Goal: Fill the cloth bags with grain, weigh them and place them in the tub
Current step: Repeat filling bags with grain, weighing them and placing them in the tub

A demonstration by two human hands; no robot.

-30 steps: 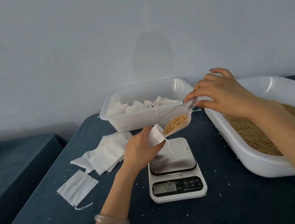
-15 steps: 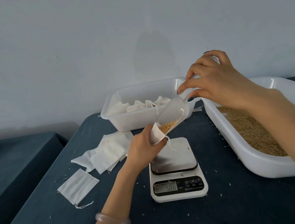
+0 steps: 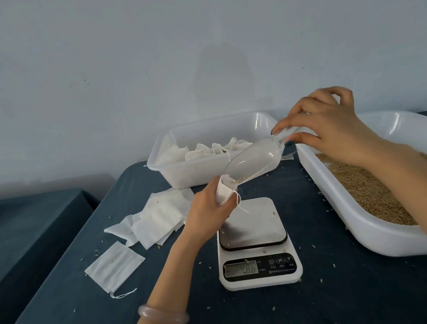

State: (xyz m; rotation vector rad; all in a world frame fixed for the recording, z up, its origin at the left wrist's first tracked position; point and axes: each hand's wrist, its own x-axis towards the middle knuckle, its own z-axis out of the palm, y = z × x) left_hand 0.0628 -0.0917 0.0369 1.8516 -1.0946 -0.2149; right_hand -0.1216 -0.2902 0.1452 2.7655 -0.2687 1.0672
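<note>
From the head camera I see my left hand point(image 3: 206, 210) curled round a small white cloth bag point(image 3: 222, 192), gripping it with its mouth turned up and to the right and its drawstring hanging off the thumb side. My right hand point(image 3: 333, 128) is higher and to the right of it, pinching the handle of a clear plastic scoop point(image 3: 254, 159) between thumb and fingers. The scoop slopes down from that hand, its lip touching the bag's mouth, and only a few grains cling near the lip. Just below and to the right of my left hand, the white kitchen scale point(image 3: 254, 225) sits on the dark blue table point(image 3: 347, 292), with nothing on its platform but a stray grain or two. Its display is lit, though I cannot read the digits with certainty. Beyond my left hand, and behind the scoop, stands the clear tub point(image 3: 195, 175) holding filled bags point(image 3: 214, 150). Under my right forearm lies the big white tray point(image 3: 384, 237) of loose grain point(image 3: 369, 189). To the left of my left hand a heap of flat empty bags point(image 3: 160, 215) spreads over the cloth, and one single bag point(image 3: 114, 266) lies apart, nearer to me. A pale bangle point(image 3: 164, 318) circles my left wrist, and loose grains are scattered around the scale.
</note>
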